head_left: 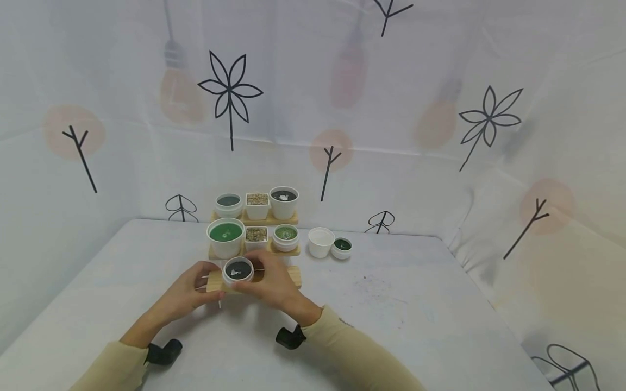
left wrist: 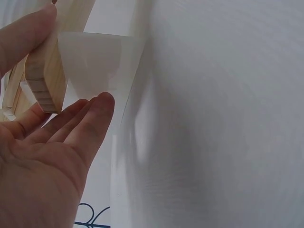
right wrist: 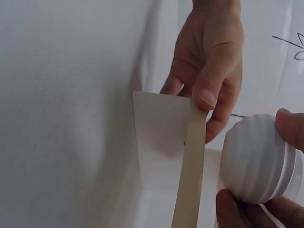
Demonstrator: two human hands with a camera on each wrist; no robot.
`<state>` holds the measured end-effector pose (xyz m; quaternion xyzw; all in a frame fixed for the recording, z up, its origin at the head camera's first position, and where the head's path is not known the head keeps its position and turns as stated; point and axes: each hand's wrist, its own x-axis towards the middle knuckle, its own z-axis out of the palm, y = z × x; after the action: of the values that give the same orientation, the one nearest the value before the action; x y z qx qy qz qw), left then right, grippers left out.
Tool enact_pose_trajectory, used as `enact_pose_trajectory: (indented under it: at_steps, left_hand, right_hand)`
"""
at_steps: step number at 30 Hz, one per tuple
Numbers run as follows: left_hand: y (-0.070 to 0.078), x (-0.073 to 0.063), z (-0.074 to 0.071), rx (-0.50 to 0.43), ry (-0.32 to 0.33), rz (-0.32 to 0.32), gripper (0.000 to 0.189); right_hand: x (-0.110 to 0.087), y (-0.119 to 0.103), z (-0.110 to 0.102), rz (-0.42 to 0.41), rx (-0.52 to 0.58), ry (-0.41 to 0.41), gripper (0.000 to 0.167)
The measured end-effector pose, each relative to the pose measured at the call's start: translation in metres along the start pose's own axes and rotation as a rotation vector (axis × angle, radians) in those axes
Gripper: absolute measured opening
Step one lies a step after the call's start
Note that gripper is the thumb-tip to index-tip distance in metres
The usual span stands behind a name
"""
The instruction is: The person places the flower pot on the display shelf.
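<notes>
My left hand (head_left: 188,290) grips the left end of a light wooden plank (head_left: 294,276), with the thumb on one face, as the right wrist view shows. A thin white panel (right wrist: 161,128) stands against this plank. My right hand (head_left: 274,282) holds a small white ribbed cup (right wrist: 251,156) by its sides. Dark grey contents (head_left: 238,269) with a pale mark fill the cup. In the head view the cup overlaps the left half of the plank; a gap shows between them in the right wrist view.
Just behind, a middle plank bears a green-filled cup (head_left: 225,233), a square cup of grains (head_left: 256,237) and a light-green cup (head_left: 286,235). Three more containers stand on the rear plank (head_left: 259,221). Right of these, a white cup (head_left: 320,244) and a small dark-green cup (head_left: 342,248) sit on the table.
</notes>
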<state>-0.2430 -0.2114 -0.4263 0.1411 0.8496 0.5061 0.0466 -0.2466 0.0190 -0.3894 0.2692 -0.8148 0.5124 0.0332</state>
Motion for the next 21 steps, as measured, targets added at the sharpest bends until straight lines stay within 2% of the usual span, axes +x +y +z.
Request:
enact_pose_trajectory:
  at_steps: [5,12,21]
  left_hand:
    - [0.001,-0.001,0.000,-0.006,-0.003,0.037,0.068]
    - [0.002,-0.002,-0.001,-0.011,-0.002,0.027,0.067]
    - [0.003,-0.003,-0.001,-0.003,-0.004,0.039,0.068]
  right_hand:
    - [0.002,0.000,0.008,0.011,-0.013,0.013,0.052]
    - [0.002,0.003,0.014,0.036,-0.082,0.020,0.052]
    - [0.001,0.002,0.014,0.049,-0.107,0.030,0.051]
